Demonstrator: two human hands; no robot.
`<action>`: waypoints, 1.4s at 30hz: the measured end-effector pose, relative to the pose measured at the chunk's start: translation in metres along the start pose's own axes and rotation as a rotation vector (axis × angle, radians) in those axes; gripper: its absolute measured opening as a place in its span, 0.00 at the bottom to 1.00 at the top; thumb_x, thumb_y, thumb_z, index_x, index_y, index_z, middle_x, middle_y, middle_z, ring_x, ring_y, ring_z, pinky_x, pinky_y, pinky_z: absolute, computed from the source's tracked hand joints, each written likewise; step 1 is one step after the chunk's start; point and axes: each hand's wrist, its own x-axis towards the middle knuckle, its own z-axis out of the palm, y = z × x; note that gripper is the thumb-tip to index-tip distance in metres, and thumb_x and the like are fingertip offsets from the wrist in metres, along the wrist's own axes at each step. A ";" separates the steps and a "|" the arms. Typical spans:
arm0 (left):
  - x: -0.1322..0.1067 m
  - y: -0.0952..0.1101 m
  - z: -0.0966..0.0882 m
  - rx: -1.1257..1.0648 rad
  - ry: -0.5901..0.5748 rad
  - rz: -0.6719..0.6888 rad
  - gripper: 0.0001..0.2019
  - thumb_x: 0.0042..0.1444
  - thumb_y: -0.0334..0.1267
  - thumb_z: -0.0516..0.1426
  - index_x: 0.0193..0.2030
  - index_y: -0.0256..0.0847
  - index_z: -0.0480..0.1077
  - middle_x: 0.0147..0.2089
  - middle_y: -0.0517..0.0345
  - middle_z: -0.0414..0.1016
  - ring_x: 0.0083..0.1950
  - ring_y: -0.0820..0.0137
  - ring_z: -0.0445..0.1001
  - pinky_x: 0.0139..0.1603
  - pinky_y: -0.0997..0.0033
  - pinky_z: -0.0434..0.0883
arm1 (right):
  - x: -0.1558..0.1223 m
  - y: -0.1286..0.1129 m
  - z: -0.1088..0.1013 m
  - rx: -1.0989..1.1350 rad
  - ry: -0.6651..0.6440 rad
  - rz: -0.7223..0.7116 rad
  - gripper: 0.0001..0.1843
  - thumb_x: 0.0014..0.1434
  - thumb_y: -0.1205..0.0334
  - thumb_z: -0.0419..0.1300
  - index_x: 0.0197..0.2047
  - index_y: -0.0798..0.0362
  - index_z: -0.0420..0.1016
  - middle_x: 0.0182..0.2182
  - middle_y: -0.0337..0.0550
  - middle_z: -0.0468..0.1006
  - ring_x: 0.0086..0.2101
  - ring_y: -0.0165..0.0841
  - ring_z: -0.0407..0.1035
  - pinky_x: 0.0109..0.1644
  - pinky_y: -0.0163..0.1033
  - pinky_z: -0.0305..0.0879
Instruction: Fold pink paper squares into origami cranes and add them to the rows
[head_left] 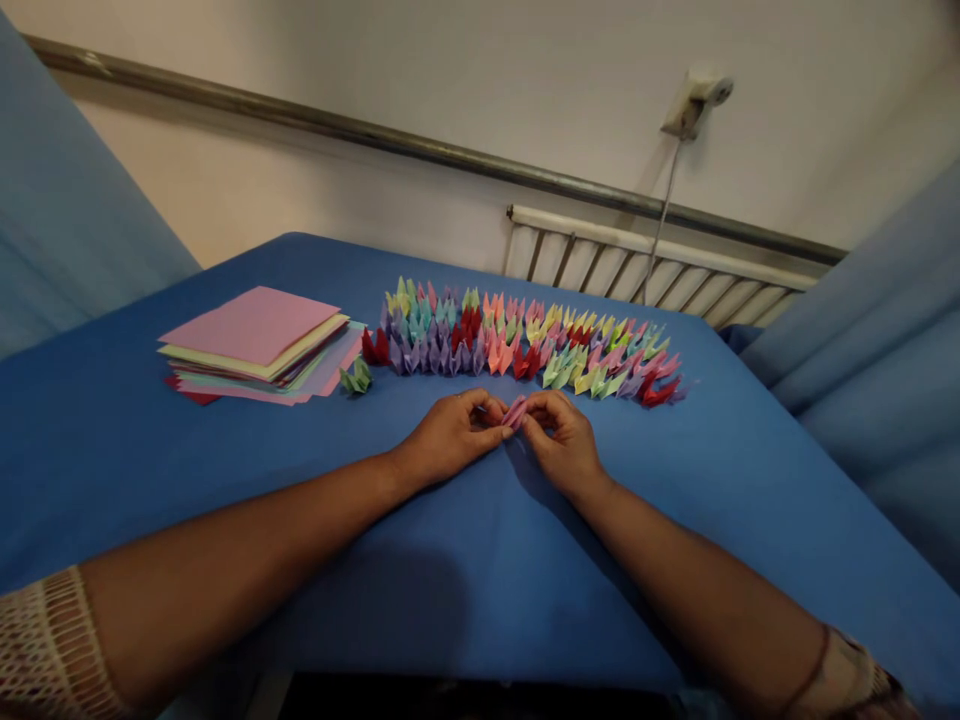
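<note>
Blue-draped tabletop (480, 610) is spreading wide toward well-separated side edges. The left hand (454, 430) and right hand (564, 440), equally near, are pinching a small pink folded paper (514, 412) between them, grips nearly closed; its long axis is slanting away and rightward. Just beyond, rows of colourful folded papers (501, 350) are standing, limiting room ahead; a paper stack (255, 328) is lying leftward, and a radiator (589, 262) is standing behind.

I make it two hands (450, 437), one pink folded paper (514, 412), one stack of sheets (251, 328), dozens of small paper figures (433, 354) too crowded to number exactly, one table (675, 500), two curtains (892, 330), one rail (375, 133), one radiator (585, 262) and one socket (684, 108).
</note>
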 end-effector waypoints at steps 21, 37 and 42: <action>0.009 -0.002 -0.019 0.298 -0.101 0.109 0.06 0.55 0.39 0.59 0.34 0.38 0.71 0.29 0.62 0.71 0.31 0.73 0.69 0.34 0.73 0.67 | 0.003 0.016 -0.003 -0.037 -0.208 0.035 0.02 0.59 0.63 0.59 0.34 0.50 0.73 0.29 0.38 0.75 0.29 0.30 0.69 0.35 0.35 0.66; 0.010 0.006 -0.030 0.639 -0.118 0.163 0.05 0.54 0.34 0.56 0.31 0.39 0.73 0.28 0.62 0.71 0.29 0.73 0.69 0.32 0.73 0.63 | 0.006 0.016 -0.010 -0.203 -0.232 0.033 0.02 0.59 0.64 0.59 0.33 0.51 0.71 0.26 0.36 0.72 0.28 0.30 0.65 0.32 0.34 0.61; 0.011 0.001 -0.033 0.528 -0.174 0.106 0.05 0.55 0.35 0.56 0.31 0.39 0.72 0.29 0.61 0.73 0.31 0.72 0.71 0.33 0.73 0.65 | 0.007 0.018 -0.012 -0.227 -0.271 0.087 0.02 0.58 0.65 0.59 0.32 0.51 0.71 0.25 0.36 0.72 0.27 0.29 0.65 0.31 0.34 0.60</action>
